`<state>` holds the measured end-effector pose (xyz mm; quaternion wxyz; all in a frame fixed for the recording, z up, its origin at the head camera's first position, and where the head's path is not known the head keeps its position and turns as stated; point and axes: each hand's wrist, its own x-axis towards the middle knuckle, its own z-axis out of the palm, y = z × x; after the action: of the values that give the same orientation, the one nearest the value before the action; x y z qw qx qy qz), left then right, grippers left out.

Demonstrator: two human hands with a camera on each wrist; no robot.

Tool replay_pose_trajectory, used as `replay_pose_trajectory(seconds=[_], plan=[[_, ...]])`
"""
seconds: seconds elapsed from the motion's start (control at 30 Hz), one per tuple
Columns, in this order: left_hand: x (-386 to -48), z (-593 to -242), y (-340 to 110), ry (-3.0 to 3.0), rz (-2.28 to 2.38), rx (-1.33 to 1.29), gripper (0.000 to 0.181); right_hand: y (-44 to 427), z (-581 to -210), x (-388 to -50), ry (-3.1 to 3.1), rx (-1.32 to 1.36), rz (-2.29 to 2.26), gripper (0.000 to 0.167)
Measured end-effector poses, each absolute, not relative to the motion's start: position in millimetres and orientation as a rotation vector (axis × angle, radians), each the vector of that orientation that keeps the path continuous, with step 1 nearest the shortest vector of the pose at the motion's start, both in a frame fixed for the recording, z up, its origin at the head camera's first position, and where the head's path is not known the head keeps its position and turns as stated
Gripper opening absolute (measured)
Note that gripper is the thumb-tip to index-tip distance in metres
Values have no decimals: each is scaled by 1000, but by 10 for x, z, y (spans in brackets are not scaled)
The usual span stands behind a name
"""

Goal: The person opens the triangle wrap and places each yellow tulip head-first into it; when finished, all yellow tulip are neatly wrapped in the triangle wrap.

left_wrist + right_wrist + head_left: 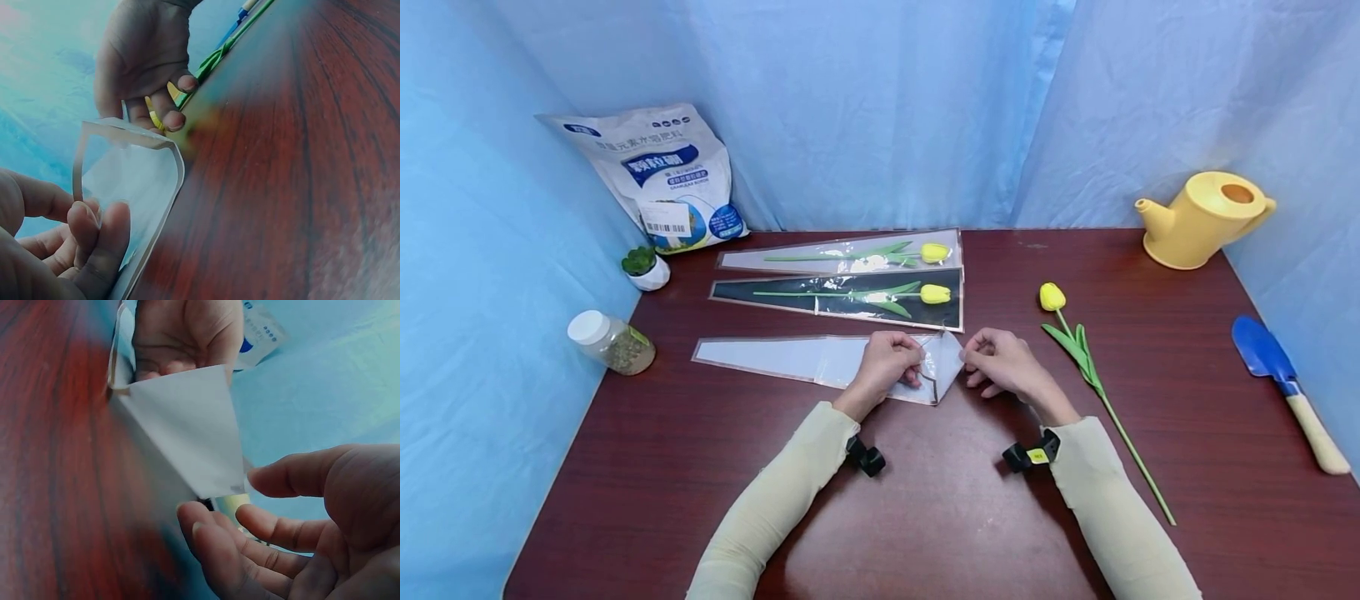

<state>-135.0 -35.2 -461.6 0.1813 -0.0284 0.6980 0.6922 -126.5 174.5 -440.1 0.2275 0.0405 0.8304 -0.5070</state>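
Note:
A tapered white flower sleeve point(782, 357) with a clear front lies across the middle of the table, its wide end at the right. My left hand point(887, 362) pinches the clear film near that end, as the left wrist view shows. At the sleeve's right edge, my right hand point(1003, 362) holds a lifted corner at its thumb tip; the other fingers are loosely curled. Between the hands, the sleeve's mouth point(178, 153) stands apart in a gap. The white back sheet point(187, 428) slants up toward the right thumb. A loose yellow tulip point(1086, 358) lies right of my right hand.
Behind lie a dark sleeve point(741, 292) and a pale sleeve point(741, 260), each with a yellow tulip. At left are a fertilizer bag point(617, 167), potted plant point(651, 273) and jar point(625, 348). A watering can point(1195, 225) and trowel point(1270, 354) are at right.

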Motion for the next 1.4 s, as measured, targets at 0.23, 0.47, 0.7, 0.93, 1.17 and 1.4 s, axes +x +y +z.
replay_pose_trajectory(seconds=[0.23,0.47,0.7,0.93,1.17,1.4], plan=[[-1353,-4621,-347,1989,1948,-78,11,1851,-4276,-1180,2377,15,-1327,32],[-1361,-4629,-348,1997,1923,-99,7,2198,-4210,-1039,2492,-23,-1288,43],[-1364,-4628,-347,1994,1916,-116,7,2606,-4112,-905,2697,11,-1102,51],[-1366,-4624,-342,1995,1909,-128,7,3039,-4197,-800,2770,69,-1021,57],[-1366,-4618,-342,2016,1875,-131,7,3301,-4322,-678,2760,155,-966,61],[-1368,-4603,-362,2015,1865,-138,9,3439,-4369,-549,2715,176,-939,68]])
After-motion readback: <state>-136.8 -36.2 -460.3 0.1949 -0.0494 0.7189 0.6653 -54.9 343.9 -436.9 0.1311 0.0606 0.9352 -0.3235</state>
